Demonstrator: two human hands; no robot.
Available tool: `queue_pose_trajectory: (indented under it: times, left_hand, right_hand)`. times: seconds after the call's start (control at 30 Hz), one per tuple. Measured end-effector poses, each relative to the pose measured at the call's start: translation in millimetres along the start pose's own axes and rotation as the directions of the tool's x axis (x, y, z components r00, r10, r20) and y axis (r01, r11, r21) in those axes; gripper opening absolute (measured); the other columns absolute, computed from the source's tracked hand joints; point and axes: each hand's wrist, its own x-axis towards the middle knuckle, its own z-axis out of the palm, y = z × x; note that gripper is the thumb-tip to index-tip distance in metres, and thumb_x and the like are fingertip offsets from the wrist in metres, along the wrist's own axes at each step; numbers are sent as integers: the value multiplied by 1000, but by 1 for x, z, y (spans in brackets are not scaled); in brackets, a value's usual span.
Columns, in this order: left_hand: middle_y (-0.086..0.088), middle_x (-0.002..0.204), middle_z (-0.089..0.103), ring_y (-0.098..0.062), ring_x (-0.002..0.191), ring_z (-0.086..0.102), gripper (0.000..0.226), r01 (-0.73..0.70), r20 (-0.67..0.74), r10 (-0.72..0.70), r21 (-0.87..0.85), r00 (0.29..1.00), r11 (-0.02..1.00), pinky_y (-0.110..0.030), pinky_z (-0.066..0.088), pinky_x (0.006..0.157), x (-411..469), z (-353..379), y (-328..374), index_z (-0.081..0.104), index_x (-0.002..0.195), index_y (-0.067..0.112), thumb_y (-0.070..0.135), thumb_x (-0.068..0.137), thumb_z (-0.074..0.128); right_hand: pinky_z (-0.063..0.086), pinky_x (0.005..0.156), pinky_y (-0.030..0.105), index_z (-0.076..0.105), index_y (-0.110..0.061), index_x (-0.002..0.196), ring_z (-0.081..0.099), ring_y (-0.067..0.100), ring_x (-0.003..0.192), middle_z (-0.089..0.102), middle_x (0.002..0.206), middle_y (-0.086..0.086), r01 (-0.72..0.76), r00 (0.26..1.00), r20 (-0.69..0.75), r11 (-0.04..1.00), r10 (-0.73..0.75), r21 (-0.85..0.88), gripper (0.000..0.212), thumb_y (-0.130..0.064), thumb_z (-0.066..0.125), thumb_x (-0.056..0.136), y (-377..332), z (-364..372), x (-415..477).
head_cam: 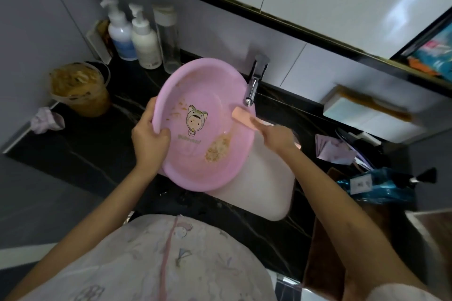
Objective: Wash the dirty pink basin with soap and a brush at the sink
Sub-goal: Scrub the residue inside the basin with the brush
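The pink basin (215, 95) is tilted over the white sink (264, 190), its inside facing me. It shows a cartoon cat-hood figure and brown food smears, the biggest patch near its lower right wall. My left hand (149, 134) grips the basin's left rim, thumb inside. My right hand (278, 138) holds the handle of a peach-pink brush (244, 117), whose head lies against the basin's right inner wall just below the chrome tap (254, 80). No water flow is visible.
Two white pump bottles (132, 32) and a clear bottle (168, 39) stand at the back left. A dirty plastic cup (78, 88) and a crumpled cloth (46, 120) sit on the black counter (80, 154) at left. A blue bag (376, 186) and clutter lie at right.
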Motion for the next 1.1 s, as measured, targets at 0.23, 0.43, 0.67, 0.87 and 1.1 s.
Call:
queue_pose_trajectory:
  times: [0.23, 0.43, 0.67, 0.87, 1.1]
  left_hand:
    - [19, 94, 59, 0, 87, 58, 72, -11, 12, 11, 3, 1000, 1000, -32, 56, 76, 1, -2, -2, 52, 129, 25, -15, 69, 48]
    - [28, 96, 58, 5, 85, 57, 74, 4, 16, -4, 11, 1000, 1000, -34, 57, 76, 2, -1, -4, 51, 130, 28, -14, 69, 49]
    - [32, 95, 57, 8, 85, 57, 75, 4, 28, -4, -2, 1000, 1000, -22, 54, 73, 0, 0, 2, 50, 128, 32, -16, 70, 49]
    - [30, 97, 57, 7, 88, 57, 74, 9, 30, -9, 4, 1000, 1000, -16, 54, 72, -1, -1, 1, 49, 130, 30, -15, 71, 50]
    - [6, 94, 60, -6, 78, 58, 76, 18, -3, -17, 58, 1000, 998, -27, 53, 68, 3, 0, 5, 51, 130, 29, -15, 69, 48]
  right_hand:
    - [47, 81, 36, 18, -49, 146, 61, 30, 103, 59, 123, 14, -27, 997, 74, 999, 25, 29, 58, -21, 33, 97, 13, -7, 6]
    - [38, 70, 31, 17, -45, 147, 60, 28, 97, 59, 110, 13, 125, 967, 233, 991, -108, -57, 60, -18, 36, 97, -17, 0, -8]
    - [37, 74, 31, 25, -34, 148, 58, 30, 104, 57, 117, 16, 46, 972, 229, 998, -53, 36, 47, -32, 30, 101, -29, 8, -11]
    - [41, 61, 32, 7, -42, 149, 61, 25, 76, 60, 94, 10, -36, 992, -128, 995, 24, -94, 74, -4, 38, 93, 0, -12, -2]
    - [44, 81, 34, 12, -41, 149, 60, 32, 106, 57, 120, 16, 51, 999, 6, 998, -51, -30, 61, -14, 33, 98, -7, -28, 10]
